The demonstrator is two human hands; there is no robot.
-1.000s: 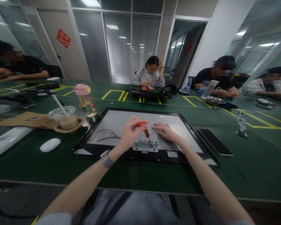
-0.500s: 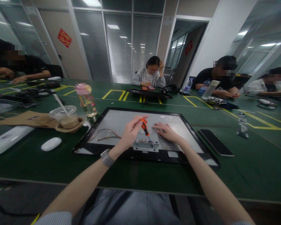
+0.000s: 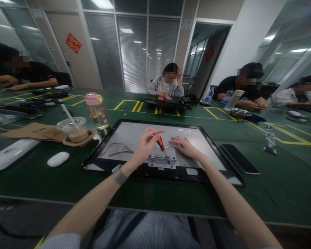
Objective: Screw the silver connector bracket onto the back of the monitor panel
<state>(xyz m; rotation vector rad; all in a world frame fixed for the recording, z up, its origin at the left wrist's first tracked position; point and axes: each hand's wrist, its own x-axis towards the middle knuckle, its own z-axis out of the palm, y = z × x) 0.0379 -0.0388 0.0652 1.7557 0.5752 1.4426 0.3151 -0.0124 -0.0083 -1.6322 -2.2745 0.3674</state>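
My left hand (image 3: 146, 142) is closed on the top of an orange and black screwdriver (image 3: 161, 144). The tool is tilted, its shaft pointing down at the right part of a metal bracket (image 3: 161, 161). That bracket sits at the near edge of a flat display panel (image 3: 126, 131) with a grey back and black frame. Whether the tip sits in a screw is too small to tell. With its fingers stretched out, my right hand (image 3: 186, 146) lies on the panel, right of the screwdriver. Thin wires (image 3: 119, 148) run across the panel's left part.
A phone (image 3: 239, 158) lies right of the panel. On the left are a white oval case (image 3: 58, 159), a plastic cup (image 3: 74, 129) in a cardboard holder, and a pink-lidded bottle (image 3: 97, 112). Several people sit around the green table (image 3: 145, 192).
The fingers of my left hand have shifted slightly on the screwdriver's handle. My right hand stays in place on the panel. The whole view has moved a little.
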